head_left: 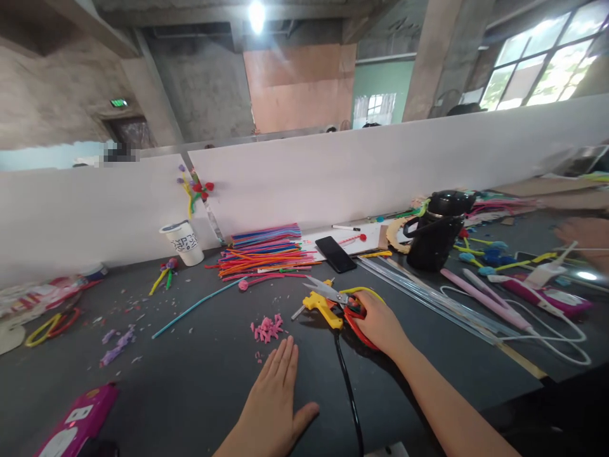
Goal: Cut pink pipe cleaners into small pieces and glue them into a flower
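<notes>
Scissors [340, 297], pointed, metal-bladed and loop-handled.

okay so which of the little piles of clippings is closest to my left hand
The pink pile, just beyond your left hand; the purple pile lies well off to the left.

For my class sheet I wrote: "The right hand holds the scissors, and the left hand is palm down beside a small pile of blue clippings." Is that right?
Not quite: the pile of clippings is pink, not blue, as the head view shows. The right hand does hold the scissors, and the left hand is palm down beside the pile.
</notes>
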`<action>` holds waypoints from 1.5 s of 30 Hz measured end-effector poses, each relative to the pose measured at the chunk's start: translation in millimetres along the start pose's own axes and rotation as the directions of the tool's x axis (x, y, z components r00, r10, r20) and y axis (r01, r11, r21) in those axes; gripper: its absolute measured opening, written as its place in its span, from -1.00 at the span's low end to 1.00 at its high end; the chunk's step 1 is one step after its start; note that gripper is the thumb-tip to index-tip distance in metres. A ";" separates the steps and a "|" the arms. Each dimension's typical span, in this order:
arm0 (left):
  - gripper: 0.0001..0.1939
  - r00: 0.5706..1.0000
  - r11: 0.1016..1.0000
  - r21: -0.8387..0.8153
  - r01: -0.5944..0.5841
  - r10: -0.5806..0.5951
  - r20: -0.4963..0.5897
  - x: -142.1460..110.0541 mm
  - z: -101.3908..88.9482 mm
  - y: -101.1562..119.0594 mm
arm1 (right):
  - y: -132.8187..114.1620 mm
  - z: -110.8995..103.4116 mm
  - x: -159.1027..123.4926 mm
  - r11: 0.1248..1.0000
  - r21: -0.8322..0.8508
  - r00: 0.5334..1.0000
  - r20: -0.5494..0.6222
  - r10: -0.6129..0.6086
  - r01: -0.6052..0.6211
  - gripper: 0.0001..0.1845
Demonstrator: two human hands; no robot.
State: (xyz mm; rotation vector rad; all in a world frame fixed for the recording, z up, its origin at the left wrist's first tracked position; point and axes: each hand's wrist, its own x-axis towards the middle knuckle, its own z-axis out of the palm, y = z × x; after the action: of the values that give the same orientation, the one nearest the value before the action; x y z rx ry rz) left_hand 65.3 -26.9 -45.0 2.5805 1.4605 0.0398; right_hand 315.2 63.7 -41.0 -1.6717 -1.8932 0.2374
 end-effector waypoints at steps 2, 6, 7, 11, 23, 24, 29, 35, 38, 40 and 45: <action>-0.22 0.999 1.000 0.015 -0.010 0.011 -0.039 -20.4 5.9 -16.6 | -0.4 -0.5 0.0 1.000 -0.004 1.000 0.005 0.009 -0.009 -0.80; -0.29 0.988 0.992 0.036 0.119 -0.115 -0.105 -47.7 3.3 -36.5 | -0.8 -0.5 1.1 1.000 0.002 1.000 0.014 0.020 -0.020 -0.81; -0.29 0.981 0.984 0.025 0.174 -0.171 -0.090 -47.4 -1.2 -35.5 | -0.8 -0.3 1.4 1.000 0.006 1.000 0.014 0.021 -0.021 -0.81; -0.30 0.987 0.989 -0.107 0.104 -0.115 -0.110 -14.1 -18.9 -12.1 | 0.2 0.8 1.8 0.999 0.019 1.000 0.006 0.027 -0.027 -0.80; -0.24 0.999 0.995 -0.097 -0.027 0.024 -0.029 -7.2 -6.2 -4.6 | 2.7 1.1 2.0 1.000 0.007 0.999 0.019 0.027 -0.028 -0.72; -0.28 0.999 0.996 -0.084 0.004 -0.007 -0.040 -18.5 -4.9 -17.0 | 2.4 0.8 2.0 1.000 0.007 0.999 0.021 0.029 -0.029 -0.72; -0.34 0.959 0.977 0.040 0.212 -0.199 -0.203 -65.2 5.5 -85.2 | 1.4 0.0 2.2 0.999 0.007 0.999 0.032 0.033 -0.034 -0.75; -0.31 0.859 0.895 -0.062 0.441 -0.442 -0.260 -68.3 -11.5 -149.2 | 3.0 2.4 2.9 1.000 -0.003 0.999 0.025 0.028 -0.028 -0.76; -0.40 0.851 0.892 -0.088 0.444 -0.450 -0.269 -54.7 -29.9 -177.0 | 4.6 3.4 3.1 1.000 -0.011 0.999 0.028 0.023 -0.023 -0.73; -0.42 0.855 0.896 -0.094 0.434 -0.442 -0.272 -48.7 -37.2 -186.9 | 5.3 3.5 3.3 1.000 -0.018 0.999 0.031 0.018 -0.018 -0.71; -0.41 0.952 0.968 -0.052 0.246 -0.251 -0.174 -59.2 -29.0 -158.0 | 5.8 3.1 4.1 0.999 -0.037 0.999 0.037 0.024 -0.022 -0.71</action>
State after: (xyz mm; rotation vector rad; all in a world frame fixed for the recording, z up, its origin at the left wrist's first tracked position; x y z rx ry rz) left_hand -102.7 6.1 -38.9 2.4012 1.8235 0.2658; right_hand 318.3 69.5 -45.1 -1.7253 -1.9171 0.2466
